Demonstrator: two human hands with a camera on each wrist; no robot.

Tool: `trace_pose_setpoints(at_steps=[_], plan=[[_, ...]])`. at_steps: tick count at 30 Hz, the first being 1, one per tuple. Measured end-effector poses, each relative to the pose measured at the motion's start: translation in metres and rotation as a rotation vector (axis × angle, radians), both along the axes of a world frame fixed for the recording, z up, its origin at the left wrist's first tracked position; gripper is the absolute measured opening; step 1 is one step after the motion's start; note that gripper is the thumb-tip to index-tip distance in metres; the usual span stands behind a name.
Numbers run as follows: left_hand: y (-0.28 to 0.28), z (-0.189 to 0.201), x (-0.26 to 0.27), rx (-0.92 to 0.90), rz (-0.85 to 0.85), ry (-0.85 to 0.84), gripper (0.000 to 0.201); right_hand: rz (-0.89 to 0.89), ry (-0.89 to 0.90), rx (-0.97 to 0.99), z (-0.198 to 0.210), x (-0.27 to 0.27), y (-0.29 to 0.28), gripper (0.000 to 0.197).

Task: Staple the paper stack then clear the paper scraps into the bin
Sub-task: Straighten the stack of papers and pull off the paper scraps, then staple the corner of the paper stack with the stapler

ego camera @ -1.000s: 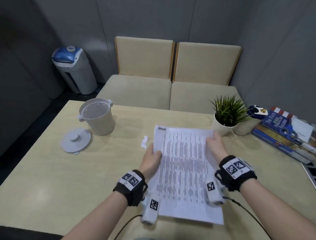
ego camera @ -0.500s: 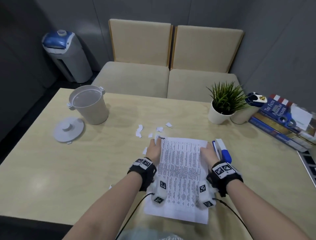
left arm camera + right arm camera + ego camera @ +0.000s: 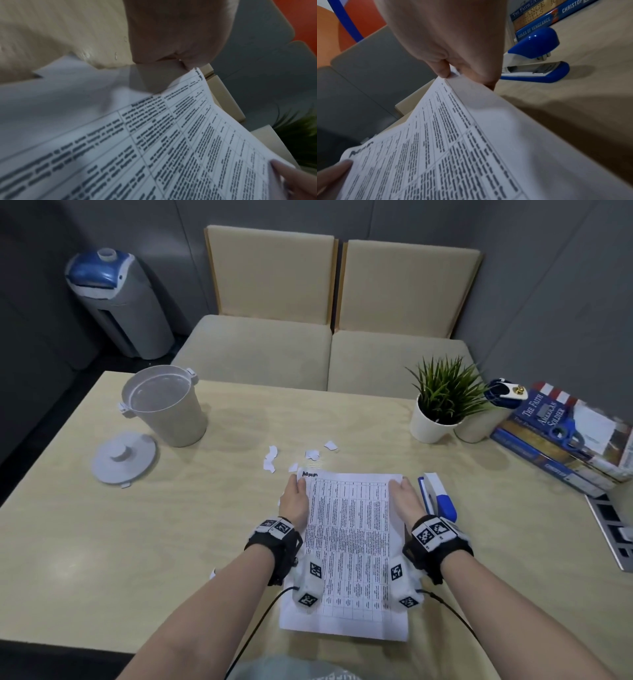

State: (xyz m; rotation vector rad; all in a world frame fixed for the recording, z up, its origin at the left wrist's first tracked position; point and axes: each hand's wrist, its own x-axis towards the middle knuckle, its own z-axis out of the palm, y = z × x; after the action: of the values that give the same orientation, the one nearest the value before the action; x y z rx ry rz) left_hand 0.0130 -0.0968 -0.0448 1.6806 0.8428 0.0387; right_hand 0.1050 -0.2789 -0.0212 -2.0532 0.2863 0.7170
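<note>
Since the frame a second earlier, the paper stack (image 3: 349, 546) had come down from upright to lie on the table (image 3: 102, 542). The left hand (image 3: 295, 501) and right hand (image 3: 406, 498) each pinched a far corner, probably squaring the sheets for stapling. The stapler (image 3: 440, 498) sat just outside the right grip; scraps (image 3: 270, 460) lay beyond the left.

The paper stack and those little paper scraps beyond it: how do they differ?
The paper stack is large, rectangular and printed with a table; the paper scraps are small, ragged and blank. The left hand and right hand hold the stack's sides; the scraps lie loose, untouched. Both are white paper on the table.
</note>
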Motion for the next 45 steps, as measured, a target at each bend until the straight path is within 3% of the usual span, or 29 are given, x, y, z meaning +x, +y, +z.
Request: trace_pose_setpoints(at_steps=[6,9,11,13,16,19,25,27,29,31,33,34,36,37,40,45], plan=[[0.002,0.0,-0.001,-0.056,-0.013,-0.009,0.036,-0.003,-0.061,-0.063,-0.004,0.005,0.002,0.053],[0.004,-0.005,0.0,-0.034,0.011,-0.006,0.046,0.027,-0.129,-0.112,-0.003,0.005,0.004,0.041],[0.005,-0.009,0.002,-0.034,0.041,-0.001,0.049,0.009,-0.264,-0.29,-0.002,0.009,-0.002,0.033],[0.004,-0.011,0.003,-0.018,0.037,-0.007,0.048,0.012,-0.421,-0.606,0.001,0.017,-0.016,0.032],[0.003,-0.008,0.003,0.014,0.034,-0.017,0.046,0.059,-0.325,-0.855,-0.006,0.033,-0.043,0.05],[0.003,-0.007,0.004,0.013,0.049,-0.027,0.045,0.049,-0.145,-0.737,-0.02,0.043,-0.054,0.056],[0.005,-0.014,-0.001,0.0,0.061,-0.033,0.046,-0.027,-0.101,-0.687,-0.025,0.057,-0.057,0.047],[0.007,-0.015,-0.002,-0.007,0.07,-0.037,0.046,-0.155,-0.065,-0.572,-0.017,0.067,-0.059,0.049],[0.009,-0.016,-0.003,-0.014,0.075,-0.034,0.046,-0.359,-0.037,-0.372,-0.011,0.079,-0.061,0.052],[0.01,-0.017,-0.002,-0.014,0.086,-0.044,0.045,-0.658,-0.021,-0.022,-0.007,0.088,-0.058,0.064],[0.009,-0.017,-0.001,-0.001,0.091,-0.061,0.042,-0.803,0.0,0.328,-0.002,0.094,-0.045,0.071],[0.009,-0.018,-0.001,0.004,0.092,-0.067,0.042,-0.8,0.037,0.48,0.006,0.094,-0.032,0.061],[0.009,-0.02,-0.001,0.014,0.093,-0.075,0.041,-0.65,0.089,0.676,0.033,0.086,0.004,0.015],[0.008,-0.02,-0.001,0.029,0.095,-0.082,0.04,-0.578,0.11,0.743,0.043,0.08,0.024,0.007],[0.007,-0.023,-0.001,0.056,0.118,-0.111,0.036,-0.407,0.123,0.775,0.055,0.058,0.082,0.006],[0.006,-0.016,-0.003,0.048,0.16,-0.156,0.028,-0.267,0.006,0.651,0.045,0.024,0.139,0.029]])
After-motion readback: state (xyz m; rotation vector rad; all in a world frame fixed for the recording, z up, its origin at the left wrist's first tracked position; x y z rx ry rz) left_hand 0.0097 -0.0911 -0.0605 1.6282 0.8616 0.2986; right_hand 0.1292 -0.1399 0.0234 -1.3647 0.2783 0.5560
